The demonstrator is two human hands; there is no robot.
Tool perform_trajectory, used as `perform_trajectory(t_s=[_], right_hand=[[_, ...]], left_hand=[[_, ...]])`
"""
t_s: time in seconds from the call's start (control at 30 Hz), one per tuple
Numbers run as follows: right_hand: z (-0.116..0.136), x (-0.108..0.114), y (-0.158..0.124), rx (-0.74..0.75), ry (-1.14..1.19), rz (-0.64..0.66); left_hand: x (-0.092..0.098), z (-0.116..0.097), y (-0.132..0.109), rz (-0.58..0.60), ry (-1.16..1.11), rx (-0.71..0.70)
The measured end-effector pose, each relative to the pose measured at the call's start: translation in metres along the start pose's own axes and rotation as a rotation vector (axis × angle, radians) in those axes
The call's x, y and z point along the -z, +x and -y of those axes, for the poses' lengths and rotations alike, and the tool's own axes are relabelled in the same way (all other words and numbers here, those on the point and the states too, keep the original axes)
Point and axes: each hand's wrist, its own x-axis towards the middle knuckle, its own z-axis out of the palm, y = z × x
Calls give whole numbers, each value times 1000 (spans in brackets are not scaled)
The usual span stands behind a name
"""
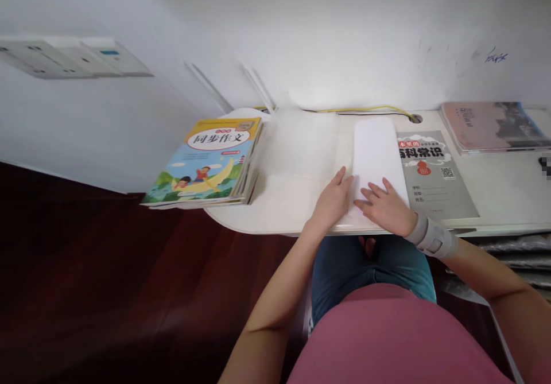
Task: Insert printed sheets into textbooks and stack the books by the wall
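A white sheet, folded or curled over into a long strip point(375, 148), lies on a grey book point(434, 171) with black and red characters on the white desk point(279, 212). My left hand point(332, 198) rests on the strip's near left edge, fingers close together and laid flat. My right hand point(386, 206) lies flat on the strip's near end with fingers spread; a grey band wraps that wrist. A wide, pale sheet point(297, 148) spreads on the desk to the left of the strip.
A stack of colourful books point(210, 163) sits at the desk's left end, overhanging the edge. A pinkish book point(491, 125) lies at the back right. A yellow cable point(365, 109) runs along the wall to a grommet hole. Dark wooden floor lies to the left.
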Motion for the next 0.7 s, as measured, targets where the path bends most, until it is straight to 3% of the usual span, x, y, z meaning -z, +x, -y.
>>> perform_trajectory(t_s=[0.13,0.37,0.7], right_hand=[[1,0,-2,51,18,16],[-2,-3,-3,180,68,11],[-31,-1,21,571,-169,16]], left_hand=[[2,-1,1,-34,-5,-3],[-16,13,13,52,174,-115],[-25,26,11,-26,147,-120]])
